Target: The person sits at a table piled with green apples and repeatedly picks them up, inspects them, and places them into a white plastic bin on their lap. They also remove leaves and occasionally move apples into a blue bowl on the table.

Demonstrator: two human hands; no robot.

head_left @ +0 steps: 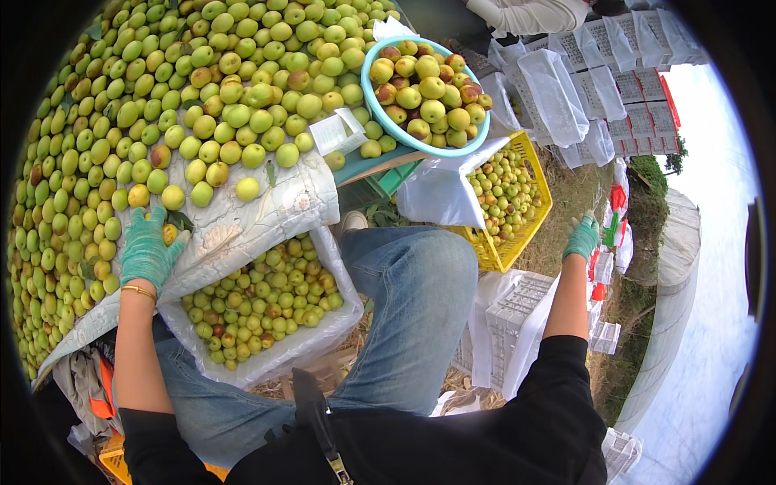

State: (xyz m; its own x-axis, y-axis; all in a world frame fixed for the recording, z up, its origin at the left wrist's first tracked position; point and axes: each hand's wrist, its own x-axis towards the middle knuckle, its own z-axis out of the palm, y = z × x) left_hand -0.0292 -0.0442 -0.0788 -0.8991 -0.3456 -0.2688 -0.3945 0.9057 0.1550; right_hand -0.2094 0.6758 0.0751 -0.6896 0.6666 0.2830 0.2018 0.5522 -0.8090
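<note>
Both my hands wear teal gloves. At the near edge of a large heap of yellow-green, brown-blushed fruits that look like jujubes [259,121], my left hand [148,252] rests palm down. One fruit [170,234] sits between its thumb and forefinger, apparently gripped. My right hand [582,237] is stretched far out to the right, above the ground beside the crates. Its fingertips look apart, and no fruit shows in it. Below the padded white cloth [279,198] along the heap's edge, a plastic-lined crate [346,311] of fruits stands between my legs.
A light-blue basin [373,101] heaped with redder fruits stands at the table's right corner. Beyond my knee is a yellow crate [535,158] of smaller-looking fruits. White crates [517,311] stand below my right arm, with stacks farther back. A person's sleeve [533,14] shows at the top.
</note>
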